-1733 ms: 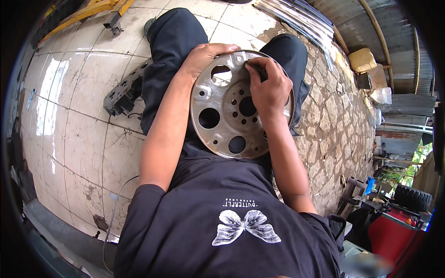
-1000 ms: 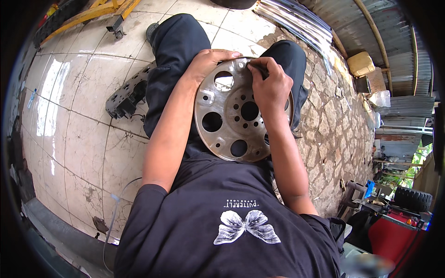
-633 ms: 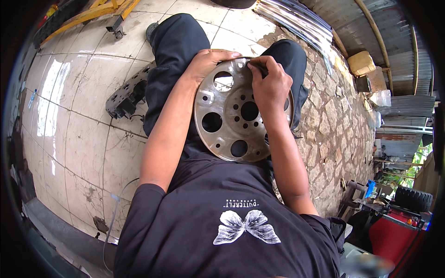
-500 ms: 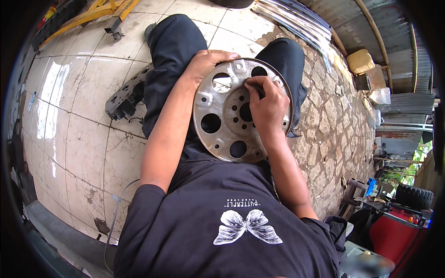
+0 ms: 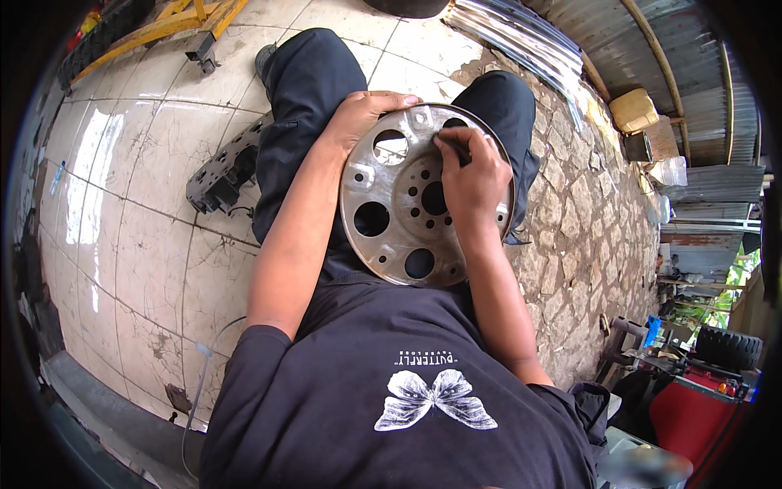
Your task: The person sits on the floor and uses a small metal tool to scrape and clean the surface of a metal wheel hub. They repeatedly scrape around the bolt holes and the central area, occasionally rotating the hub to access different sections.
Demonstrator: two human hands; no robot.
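Observation:
A round metal flexplate [image 5: 391, 238] with several large holes and smaller bolt holes rests on my lap, tilted up between my thighs. My left hand [image 5: 366, 114] grips its upper left rim, the thumb laid along the top edge. Over the plate's upper right face, my right hand [image 5: 479, 167] is closed in a pinch, fingertips close to the raised ring round the centre hole. Something dark shows beneath those fingers, but I cannot make out what it is. Part of the right side of the plate is hidden by this hand.
On the tiles left of my leg lies a dark metal engine part [image 5: 224, 175]. A yellow metal frame [image 5: 155, 37] stands at the far left. Rough stone paving [image 5: 570, 236] runs along the right, with a yellow jerrycan [image 5: 634, 110] and a red machine [image 5: 696, 416] beyond.
My right hand has shifted slightly to the right across the plate's face, its fingers still pinched. The left hand keeps its grip on the rim.

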